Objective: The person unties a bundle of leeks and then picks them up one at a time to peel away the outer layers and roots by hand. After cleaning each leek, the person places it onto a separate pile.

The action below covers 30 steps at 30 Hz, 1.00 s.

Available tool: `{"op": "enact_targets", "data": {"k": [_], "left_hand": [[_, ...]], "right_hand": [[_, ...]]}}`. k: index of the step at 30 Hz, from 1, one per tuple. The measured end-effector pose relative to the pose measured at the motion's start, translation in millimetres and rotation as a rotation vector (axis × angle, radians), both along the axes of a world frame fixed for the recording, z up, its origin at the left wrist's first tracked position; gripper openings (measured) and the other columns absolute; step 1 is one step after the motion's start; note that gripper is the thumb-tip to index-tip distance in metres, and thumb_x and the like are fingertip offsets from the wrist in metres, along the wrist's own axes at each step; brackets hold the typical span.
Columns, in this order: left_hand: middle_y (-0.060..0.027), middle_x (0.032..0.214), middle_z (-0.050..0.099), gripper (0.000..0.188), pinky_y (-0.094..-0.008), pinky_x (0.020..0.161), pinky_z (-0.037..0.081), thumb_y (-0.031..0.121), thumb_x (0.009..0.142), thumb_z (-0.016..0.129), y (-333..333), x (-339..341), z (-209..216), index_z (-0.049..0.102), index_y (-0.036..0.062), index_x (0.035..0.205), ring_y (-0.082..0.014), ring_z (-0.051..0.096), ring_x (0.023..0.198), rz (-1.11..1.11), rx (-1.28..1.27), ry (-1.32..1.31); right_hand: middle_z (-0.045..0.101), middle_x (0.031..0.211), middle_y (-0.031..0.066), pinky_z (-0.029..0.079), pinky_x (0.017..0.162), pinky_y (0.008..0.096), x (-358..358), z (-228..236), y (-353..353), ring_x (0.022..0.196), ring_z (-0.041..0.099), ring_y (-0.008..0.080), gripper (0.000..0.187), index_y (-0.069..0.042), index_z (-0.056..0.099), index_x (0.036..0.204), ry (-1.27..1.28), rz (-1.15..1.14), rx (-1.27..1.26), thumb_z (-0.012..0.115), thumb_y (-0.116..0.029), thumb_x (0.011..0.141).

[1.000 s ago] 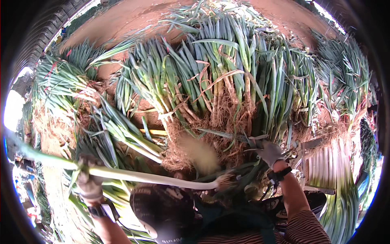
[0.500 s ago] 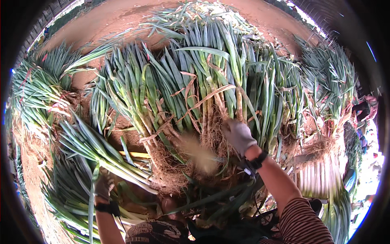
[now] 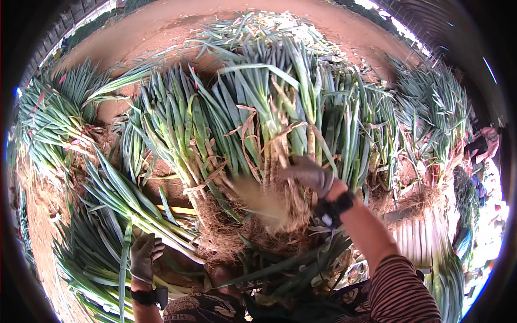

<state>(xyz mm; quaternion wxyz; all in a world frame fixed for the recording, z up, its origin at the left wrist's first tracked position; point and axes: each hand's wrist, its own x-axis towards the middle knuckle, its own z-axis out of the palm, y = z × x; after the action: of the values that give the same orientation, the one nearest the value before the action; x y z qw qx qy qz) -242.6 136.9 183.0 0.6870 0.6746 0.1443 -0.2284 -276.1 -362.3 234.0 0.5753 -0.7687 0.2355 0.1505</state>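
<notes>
Near the middle, my right hand (image 3: 311, 176), gloved and with a black watch on the wrist, is closed round the lower stem of a large green onion (image 3: 283, 145), just above its brown roots. That stem leans in a thick pile of unpeeled green onions (image 3: 226, 134) with dry leaves and tangled roots. My left hand (image 3: 144, 258), also gloved, is at the lower left with its fingers curled in. Its palm is hidden, so I cannot make out anything inside. A long green leaf (image 3: 125, 264) hangs beside it, and cleaned green onions (image 3: 167, 231) lie just beyond.
Tied bunches of green onions (image 3: 59, 124) stand at the far left, with more bunches (image 3: 431, 113) at the right. White stems (image 3: 423, 237) line up at the lower right. Stripped leaves (image 3: 274, 27) are heaped on the brown ground (image 3: 134, 37). A pale smear (image 3: 261, 202) blurs the centre.
My right hand has moved slightly left and down on the stem, and the leaves above have shifted. My left hand has risen a little and come into sharper view.
</notes>
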Motion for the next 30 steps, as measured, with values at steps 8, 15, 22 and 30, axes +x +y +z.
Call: {"op": "enact_targets", "data": {"k": [8,15,22,30], "left_hand": [[-0.0122,0.104,0.067,0.04,-0.0321,0.08,0.052,0.027,0.094,0.061,-111.0,-0.1,140.6,0.056,-0.0042,0.119,-0.0215,0.066,0.094,-0.473,0.029,-0.273],[-0.0082,0.102,0.066,0.046,-0.0312,0.074,0.054,0.036,0.094,0.06,-193.9,-53.2,183.5,0.055,0.0009,0.123,-0.0186,0.065,0.085,-0.569,-0.297,-0.084],[-0.0068,0.09,0.067,0.015,-0.027,0.058,0.051,0.014,0.096,0.058,-192.6,-117.2,176.1,0.063,0.0013,0.1,-0.0142,0.061,0.067,-0.264,-0.203,-0.721],[-0.0083,0.101,0.066,0.02,-0.0297,0.089,0.047,0.013,0.093,0.062,-167.6,-195.2,171.6,0.062,-0.0021,0.105,-0.0158,0.061,0.095,-0.183,-0.155,-0.869]], "right_hand": [[0.062,0.071,0.0068,0.05,0.053,0.0303,-140.9,46.4,51.7,0.062,0.063,0.0131,0.021,0.0,0.057,0.095,-0.505,0.085,-0.148,0.069,-0.01,0.081],[0.061,0.075,0.0112,0.05,0.058,0.0316,-218.2,40.8,92.0,0.06,0.059,0.0257,0.025,-0.005,0.061,0.103,-0.776,0.211,-0.296,0.064,-0.008,0.078],[0.066,0.081,0.0074,0.05,0.064,0.0295,-257.4,-69.6,41.2,0.072,0.061,0.0126,0.032,-0.001,0.065,0.103,-0.288,0.244,0.507,0.06,-0.031,0.095],[0.069,0.088,0.0139,0.05,0.071,0.0357,-253.8,-89.7,41.8,0.076,0.063,0.0234,0.03,-0.006,0.065,0.111,-0.352,0.366,-0.387,0.053,-0.027,0.093]]}}
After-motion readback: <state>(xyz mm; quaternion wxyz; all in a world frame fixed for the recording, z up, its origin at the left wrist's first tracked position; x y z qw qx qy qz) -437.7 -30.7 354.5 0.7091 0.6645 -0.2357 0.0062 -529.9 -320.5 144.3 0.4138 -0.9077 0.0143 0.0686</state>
